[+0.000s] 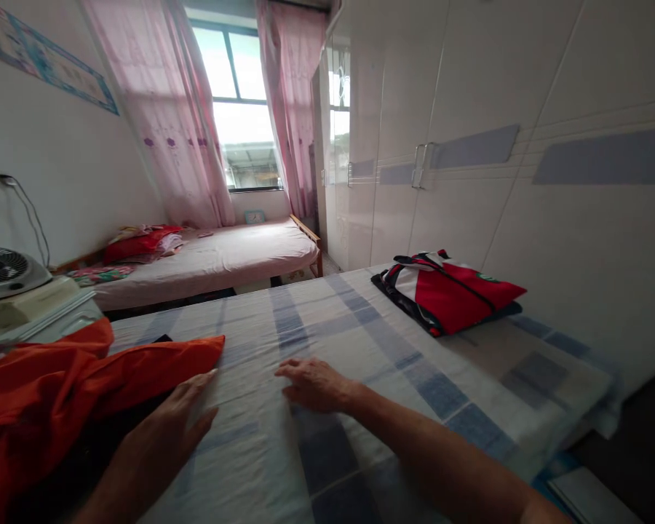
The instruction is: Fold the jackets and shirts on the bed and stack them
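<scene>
At the lower left, my left hand [167,429] has its fingers stretched out and its thumb apart. It is beside a crumpled orange garment [87,378], with dark cloth [81,458] showing beneath; whether it touches either I cannot tell. My right hand [314,383] is over the middle of the checked bedsheet [349,349], fingers slightly bent and apart, with nothing in them. A folded red, white and black jacket [453,291] lies on a dark folded piece at the bed's far right, away from both hands.
White wardrobe doors [469,87] line the right side. A second bed [240,251] stands by the window with a red bundle [142,244] on it. At the left, a fan [5,269] sits on plastic boxes [49,309].
</scene>
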Tool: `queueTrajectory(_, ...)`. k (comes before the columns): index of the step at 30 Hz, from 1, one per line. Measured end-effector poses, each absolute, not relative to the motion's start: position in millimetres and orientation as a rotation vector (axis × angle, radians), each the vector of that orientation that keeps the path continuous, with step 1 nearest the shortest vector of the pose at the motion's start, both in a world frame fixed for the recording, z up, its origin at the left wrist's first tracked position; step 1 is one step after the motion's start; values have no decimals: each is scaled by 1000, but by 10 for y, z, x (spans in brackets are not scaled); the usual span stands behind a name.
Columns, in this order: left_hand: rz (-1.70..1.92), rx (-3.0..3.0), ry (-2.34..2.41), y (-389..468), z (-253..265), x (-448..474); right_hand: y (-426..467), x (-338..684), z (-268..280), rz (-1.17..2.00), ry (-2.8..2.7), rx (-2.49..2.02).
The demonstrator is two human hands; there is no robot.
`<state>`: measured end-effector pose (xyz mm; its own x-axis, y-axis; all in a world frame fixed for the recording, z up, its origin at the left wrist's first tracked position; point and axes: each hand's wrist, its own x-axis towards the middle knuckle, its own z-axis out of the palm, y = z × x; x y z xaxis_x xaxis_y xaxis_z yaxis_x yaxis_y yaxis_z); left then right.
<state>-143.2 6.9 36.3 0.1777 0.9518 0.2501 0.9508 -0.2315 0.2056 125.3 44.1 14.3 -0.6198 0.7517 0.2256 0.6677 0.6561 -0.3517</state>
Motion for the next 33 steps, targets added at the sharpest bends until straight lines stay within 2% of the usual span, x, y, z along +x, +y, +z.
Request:
queueTrajectory(3,489,2445,1853,274,200,-1235,579,1723,434,198,-2288,-1353)
queueTrajectory(7,594,2466,1857,389,-117,-1235,712,2800,726,-323,-1764,-1884)
queueTrajectory(12,675,2549,1804,428,-282,-1312,648,4080,693,-627,-1267,-2335)
queueTrajectory(17,647,2590,1785,452,-239,-1296,666,4571,500,-537,-1192,-2581)
queueTrajectory(24,657,2584,1738,420,-231,-1295,689,4650,564,-421,-1201,-2481)
queueTrajectory(33,690,2517,1704,397,-178,-1277,958,4216,918,-536,-1146,-2292)
